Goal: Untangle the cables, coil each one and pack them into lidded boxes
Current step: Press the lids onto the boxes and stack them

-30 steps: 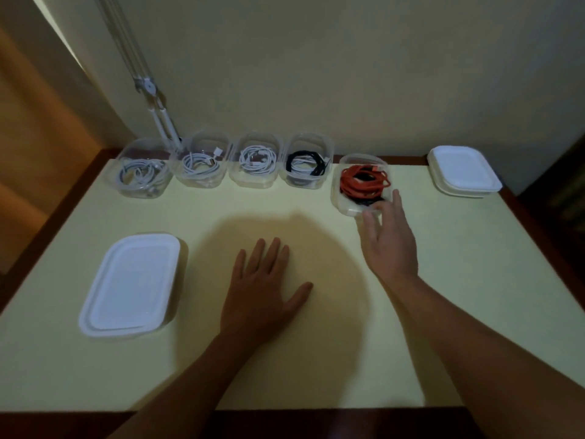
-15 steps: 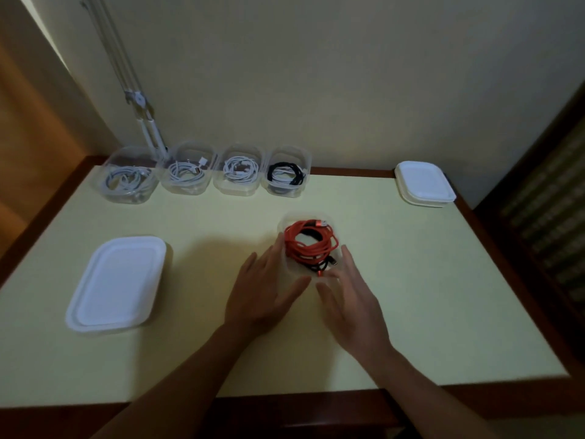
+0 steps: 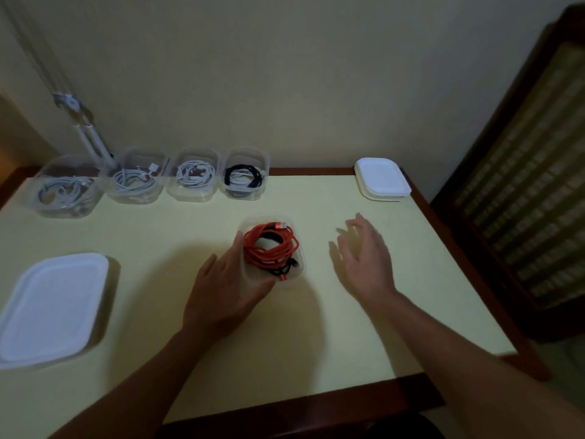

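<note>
Pale yellow tabletop (image 3: pixel 158 236) with a dark wooden edge fills the view, set against a plain wall, and the light is dim. Nearest, at about six o'clock from the table's middle, the left hand (image 3: pixel 221 293) cups the near-left side of a small clear box (image 3: pixel 294 274), fingers curved against its wall, apparently to steady it for closing. Coiled inside that box lies the orange cable (image 3: pixel 269 248), with a darker cable end showing beneath it, so this one looks packed but unlidded. At three o'clock from the box, well apart from it, the right hand (image 3: pixel 364 258) hovers over the table with fingers spread and holding nothing; it is blurred, and my guess is that it is heading for a lid. At nine o'clock, near the left edge, lies a large white lid (image 3: pixel 53 305), probably too big for this box. Farther off, at one o'clock in the back right corner, sits a stack of smaller white lids (image 3: pixel 381 179), the likelier source. At eleven o'clock along the back edge stand four open boxes (image 3: pixel 190 172), each with a coiled cable, awaiting lids.
</note>
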Demonstrator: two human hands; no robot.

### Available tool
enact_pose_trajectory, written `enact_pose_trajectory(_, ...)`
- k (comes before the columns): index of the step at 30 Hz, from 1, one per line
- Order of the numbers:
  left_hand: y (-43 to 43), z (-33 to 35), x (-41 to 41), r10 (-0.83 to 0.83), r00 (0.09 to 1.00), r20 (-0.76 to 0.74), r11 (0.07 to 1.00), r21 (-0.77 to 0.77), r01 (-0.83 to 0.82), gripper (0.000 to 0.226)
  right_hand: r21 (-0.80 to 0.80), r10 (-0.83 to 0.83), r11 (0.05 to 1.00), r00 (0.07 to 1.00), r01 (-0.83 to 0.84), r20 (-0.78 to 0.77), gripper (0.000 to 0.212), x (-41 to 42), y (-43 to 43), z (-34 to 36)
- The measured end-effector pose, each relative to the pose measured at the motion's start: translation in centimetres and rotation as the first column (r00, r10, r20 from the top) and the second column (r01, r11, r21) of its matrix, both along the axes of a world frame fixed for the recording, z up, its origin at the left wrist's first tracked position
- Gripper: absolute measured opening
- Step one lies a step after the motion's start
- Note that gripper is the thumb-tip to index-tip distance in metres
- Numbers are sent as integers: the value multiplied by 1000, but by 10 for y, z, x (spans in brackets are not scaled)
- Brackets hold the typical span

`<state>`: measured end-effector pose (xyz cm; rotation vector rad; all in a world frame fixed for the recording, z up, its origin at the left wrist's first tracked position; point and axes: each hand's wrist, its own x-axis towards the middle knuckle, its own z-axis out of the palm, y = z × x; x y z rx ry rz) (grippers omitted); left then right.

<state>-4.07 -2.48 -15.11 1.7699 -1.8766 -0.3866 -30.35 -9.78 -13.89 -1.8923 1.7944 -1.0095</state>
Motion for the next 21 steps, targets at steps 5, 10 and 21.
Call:
enact_pose_trajectory(5, -7, 1, -2, -8, 1000, 21, 1000, 5, 8, 106, -84, -104, 993, 946, 82, -307, 35, -53, -68, 9)
enact_pose_trajectory(10, -18, -3, -4, -21, 998, 51, 1000, 6, 21, 105, -45, -123, 992, 836, 117, -535, 49, -79, -120, 9)
enact_pose_trajectory(21, -23, -13, -1, -16, 996, 86, 1000, -18, 18, 104, -44, -40, 999, 802, 17, -597, 23, -88, -173, 16)
